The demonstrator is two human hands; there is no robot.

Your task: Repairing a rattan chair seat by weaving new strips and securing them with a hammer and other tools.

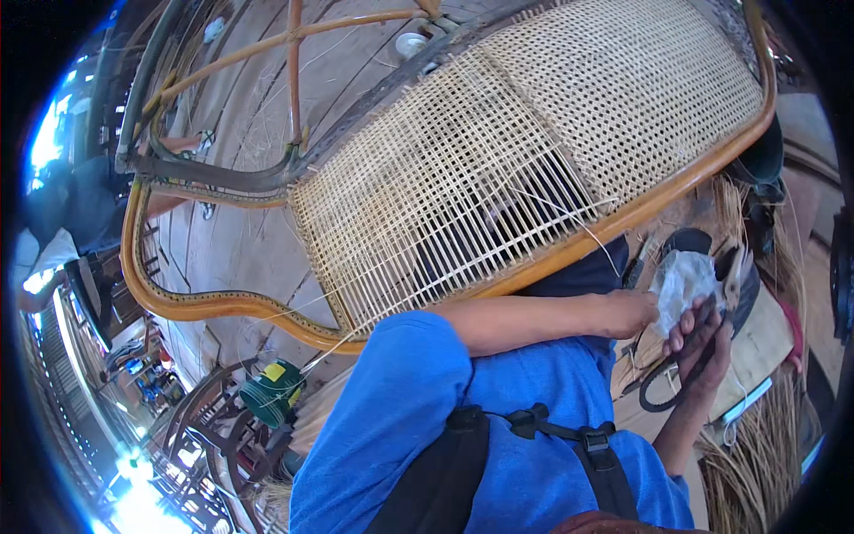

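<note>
Off to my right, both hands meet at a crumpled clear plastic bag [683, 283]. My left hand [633, 314] is closed at the bag's left edge, its fingertips hidden. Curled fingers of my right hand [701, 345] grip the bag from below. A black looped strap or handle [656, 402] hangs by the right hand; whether that hand holds it too, I cannot tell. Just beyond the fingers is a worn metal tool [735, 278], its kind unclear. Across my front lies a curved rattan frame [534, 265] with a woven cane panel [623, 98], partly open-stranded near me.
Loose cane strands [756, 472] lie in a bundle at lower right. A dark green bucket [271, 392] stands at left, near stacked curved wooden frames [209, 445]. Another person's leg [173, 200] shows beyond the frame at left. One long strand [307, 363] trails off the panel.
</note>
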